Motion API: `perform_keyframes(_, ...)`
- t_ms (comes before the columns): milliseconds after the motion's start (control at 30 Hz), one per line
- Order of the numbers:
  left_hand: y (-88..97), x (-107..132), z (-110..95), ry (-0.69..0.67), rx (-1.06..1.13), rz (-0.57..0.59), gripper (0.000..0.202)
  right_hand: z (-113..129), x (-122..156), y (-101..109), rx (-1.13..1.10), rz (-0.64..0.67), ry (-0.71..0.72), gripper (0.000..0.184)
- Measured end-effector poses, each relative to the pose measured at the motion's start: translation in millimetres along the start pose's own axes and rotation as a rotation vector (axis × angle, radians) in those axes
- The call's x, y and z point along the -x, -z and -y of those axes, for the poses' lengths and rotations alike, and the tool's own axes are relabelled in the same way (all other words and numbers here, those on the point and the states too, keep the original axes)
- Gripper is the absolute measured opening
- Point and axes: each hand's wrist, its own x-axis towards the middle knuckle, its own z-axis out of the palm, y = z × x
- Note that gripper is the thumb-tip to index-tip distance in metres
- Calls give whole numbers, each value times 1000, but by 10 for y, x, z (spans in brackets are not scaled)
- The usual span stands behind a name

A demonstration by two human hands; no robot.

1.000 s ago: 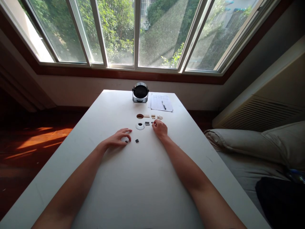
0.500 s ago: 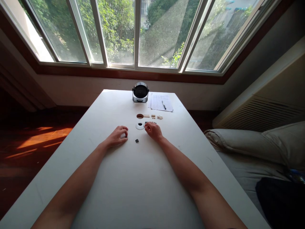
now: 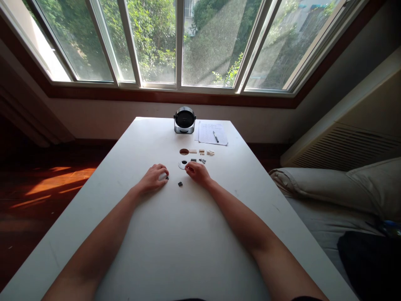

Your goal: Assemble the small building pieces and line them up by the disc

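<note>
My left hand point(image 3: 153, 177) rests on the white table with its fingers curled. A small dark piece point(image 3: 167, 178) shows at its fingertips. My right hand point(image 3: 198, 172) is pinched at the right edge of a white disc with a dark centre point(image 3: 182, 165); what its fingers hold, if anything, is too small to tell. Between the hands, a bit nearer to me, lies a small dark block point(image 3: 180, 184). Just beyond my right hand are several small dark pieces point(image 3: 202, 161).
Behind the disc are a round brown piece point(image 3: 184, 151) and rows of small tan pieces point(image 3: 201, 152). A pen point(image 3: 216, 136) lies on written paper point(image 3: 206, 130). A round black device on a stand point(image 3: 184, 120) stands at the table's far end, below the window.
My right hand has moved left and slightly nearer to me, from the small dark pieces to the disc's edge, uncovering those pieces. The dark piece at my left fingertips shows more clearly.
</note>
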Motion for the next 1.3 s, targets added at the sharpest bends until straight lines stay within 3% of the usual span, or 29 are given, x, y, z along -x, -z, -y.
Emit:
perform_keyframes(400, -60, -10, 8, 17, 49, -58, 14, 41, -7, -8, -63, -2, -17, 15)
perform_keyframes(600, -119, -24, -170, 16, 27, -184, 14, 161, -33, -102, -228, 11, 12, 16)
perform_keyframes(867, -167, -20, -439, -44, -49, -250, 18, 232, -26, -106, -476, 113, 36, 21)
perform_keyframes(1300, -222, -14, -508, -15, 47, -305, 15, 290, -12, -38, -566, 125, 8, 21)
